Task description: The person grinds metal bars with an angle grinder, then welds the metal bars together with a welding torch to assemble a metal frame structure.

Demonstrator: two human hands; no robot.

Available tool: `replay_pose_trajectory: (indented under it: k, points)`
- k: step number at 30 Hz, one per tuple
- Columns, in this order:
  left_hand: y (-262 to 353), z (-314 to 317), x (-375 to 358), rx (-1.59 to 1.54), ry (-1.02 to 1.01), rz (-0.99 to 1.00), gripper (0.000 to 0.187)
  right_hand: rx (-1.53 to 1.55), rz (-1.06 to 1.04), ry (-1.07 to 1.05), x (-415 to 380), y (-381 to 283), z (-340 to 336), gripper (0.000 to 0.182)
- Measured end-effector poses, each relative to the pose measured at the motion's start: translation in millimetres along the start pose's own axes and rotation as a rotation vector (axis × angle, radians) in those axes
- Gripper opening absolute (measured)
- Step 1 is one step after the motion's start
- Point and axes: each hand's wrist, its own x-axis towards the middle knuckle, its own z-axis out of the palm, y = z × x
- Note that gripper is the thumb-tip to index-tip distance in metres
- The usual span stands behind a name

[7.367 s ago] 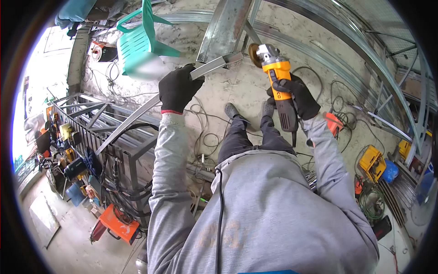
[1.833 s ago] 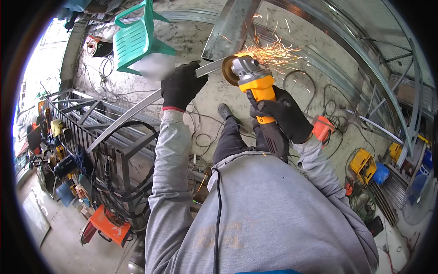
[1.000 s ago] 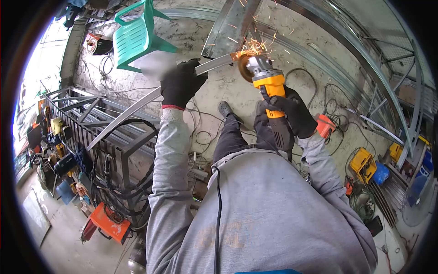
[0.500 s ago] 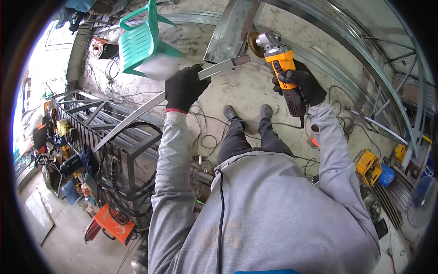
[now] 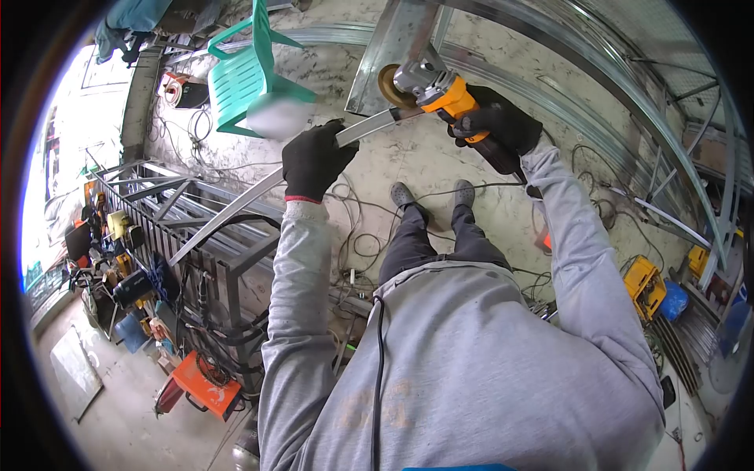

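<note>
Black-gloved left hand (image 5: pixel 314 159) clenches a long, flat, slightly curved steel bar (image 5: pixel 236 210) near its free end. The right hand (image 5: pixel 496 128), also gloved, grips the orange grinder (image 5: pixel 434 86), its round disc (image 5: pixel 388 82) at the bar's tip. Bare concrete floor (image 5: pixel 408 161) lies open beneath, crossed by thin cables (image 5: pixel 357 243).

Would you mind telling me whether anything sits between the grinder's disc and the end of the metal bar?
Nothing visible does. The right hand holds the angle grinder with its disc right at the end of the metal bar, which the left hand grips lower down.
</note>
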Motion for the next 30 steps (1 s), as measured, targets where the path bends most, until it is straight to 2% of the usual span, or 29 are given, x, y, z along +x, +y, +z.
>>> replay_pose_trajectory:
  k: [6, 9, 11, 12, 14, 15, 17, 18, 20, 22, 23, 24, 28, 30]
  points:
    - [1, -2, -1, -0.025, -0.008, -0.018, 0.061, -0.074, -0.046, -0.058, 7, -11, 6, 0.056]
    - [2, 0, 0, -0.017, -0.09, -0.065, 0.06, -0.067, -0.033, -0.093, 10, -17, 11, 0.056]
    - [-16, 21, -5, -0.216, 0.151, 0.052, 0.059, -0.106, -0.036, -0.062, 10, -13, 9, 0.056]
    - [-13, 16, -6, -0.216, 0.153, 0.048, 0.059, -0.147, -0.044, -0.031, 11, -11, 7, 0.055]
    - [-3, 1, -3, -0.015, -0.001, 0.016, 0.06, -0.113, -0.051, -0.069, 15, -6, 4, 0.054]
    - [-9, 9, 0, -0.013, 0.002, 0.016, 0.06, -0.077, -0.058, -0.104, 17, -6, 1, 0.053]
    - [-27, 38, 2, -0.117, 0.439, 0.294, 0.061, -0.087, -0.088, -0.096, 18, -9, 7, 0.053]
    - [-19, 27, 1, -0.118, 0.438, 0.295, 0.061, -0.099, -0.116, -0.087, 16, -9, 10, 0.052]
    - [2, -9, -1, -0.062, -0.062, -0.049, 0.061, -0.112, -0.098, -0.032, 9, -10, 7, 0.052]
    - [-1, -11, 3, -0.074, -0.028, -0.033, 0.054, -0.129, -0.088, 0.014, 2, -11, -2, 0.052]
    - [-3, -11, 6, -0.09, 0.003, -0.014, 0.048, 0.006, -0.119, 0.039, -6, -10, -5, 0.054]
    - [-6, -12, 9, -0.092, 0.01, -0.02, 0.048, 0.141, -0.148, 0.065, -16, -10, -3, 0.057]
    - [-17, -7, 20, -0.121, 0.021, 0.03, 0.049, 0.152, -0.148, 0.377, -67, -4, 14, 0.062]
    - [-18, -8, 22, -0.135, 0.052, 0.042, 0.049, 0.229, -0.187, 0.399, -82, 12, 18, 0.063]
